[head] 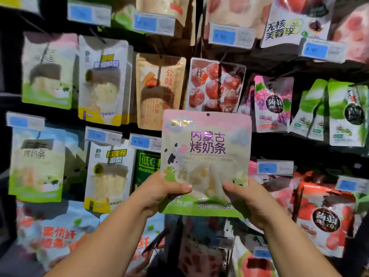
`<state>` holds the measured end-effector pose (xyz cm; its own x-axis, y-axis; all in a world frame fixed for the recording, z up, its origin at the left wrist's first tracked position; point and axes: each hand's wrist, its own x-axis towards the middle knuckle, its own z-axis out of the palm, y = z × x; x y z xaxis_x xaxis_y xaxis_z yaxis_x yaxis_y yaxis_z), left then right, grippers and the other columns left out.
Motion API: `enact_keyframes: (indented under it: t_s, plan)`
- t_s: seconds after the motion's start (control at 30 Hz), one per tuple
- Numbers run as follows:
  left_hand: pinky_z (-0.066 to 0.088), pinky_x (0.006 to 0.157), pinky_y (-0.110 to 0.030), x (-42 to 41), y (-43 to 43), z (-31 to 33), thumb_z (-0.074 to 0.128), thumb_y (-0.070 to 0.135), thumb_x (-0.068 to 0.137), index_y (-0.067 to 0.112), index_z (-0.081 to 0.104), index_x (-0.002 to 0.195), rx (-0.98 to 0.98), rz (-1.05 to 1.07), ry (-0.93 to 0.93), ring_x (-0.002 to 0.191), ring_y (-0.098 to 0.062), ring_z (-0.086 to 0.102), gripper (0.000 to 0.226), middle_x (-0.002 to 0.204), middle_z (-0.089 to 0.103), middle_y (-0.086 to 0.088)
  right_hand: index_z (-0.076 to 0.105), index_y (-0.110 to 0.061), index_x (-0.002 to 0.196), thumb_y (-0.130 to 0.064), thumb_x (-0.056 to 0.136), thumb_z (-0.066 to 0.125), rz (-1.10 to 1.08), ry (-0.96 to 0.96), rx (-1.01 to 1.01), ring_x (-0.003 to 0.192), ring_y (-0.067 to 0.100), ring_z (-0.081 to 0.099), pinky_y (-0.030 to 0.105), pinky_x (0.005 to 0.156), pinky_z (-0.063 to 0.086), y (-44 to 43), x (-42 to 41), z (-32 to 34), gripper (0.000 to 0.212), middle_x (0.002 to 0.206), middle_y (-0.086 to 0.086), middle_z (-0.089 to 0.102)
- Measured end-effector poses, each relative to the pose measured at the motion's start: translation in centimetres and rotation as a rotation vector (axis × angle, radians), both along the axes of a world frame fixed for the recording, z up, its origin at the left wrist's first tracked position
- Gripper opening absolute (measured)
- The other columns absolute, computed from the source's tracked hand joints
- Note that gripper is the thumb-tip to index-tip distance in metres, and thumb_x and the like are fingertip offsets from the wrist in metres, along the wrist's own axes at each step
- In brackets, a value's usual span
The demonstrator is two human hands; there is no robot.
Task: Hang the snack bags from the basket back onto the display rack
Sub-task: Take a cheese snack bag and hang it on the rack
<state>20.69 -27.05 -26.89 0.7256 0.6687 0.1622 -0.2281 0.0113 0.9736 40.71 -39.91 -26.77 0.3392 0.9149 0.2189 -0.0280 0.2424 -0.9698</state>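
Crowded display rack (198,37) ahead; I see left hand (159,189) at seven o'clock, right hand (246,198) at five, fingers pinching the snack bag (206,152).

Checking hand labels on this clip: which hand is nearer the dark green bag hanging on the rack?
Left. The left hand grips the milk-strip bag at its lower corner, just below the dark green bag; the right hand grips the other lower corner, farther right.
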Motion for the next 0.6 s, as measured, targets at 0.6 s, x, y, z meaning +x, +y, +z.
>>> enact_keyframes:
  t_s: [0.6]
  plan:
    - [0.051,0.060,-0.018,-9.9,7.5,4.1,0.070,-0.001,0.083,0.006,0.068,0.087,-0.035,0.261,-0.075,0.063,-0.010,0.068,0.008,0.067,0.071,-0.001,0.068,-0.006,0.112,-0.040,0.039,0.096,0.037,-0.128,0.118,0.093,0.039,0.072,0.054,0.091,0.054,12.3,-9.4,3.9,0.085,0.100,0.018,0.075]
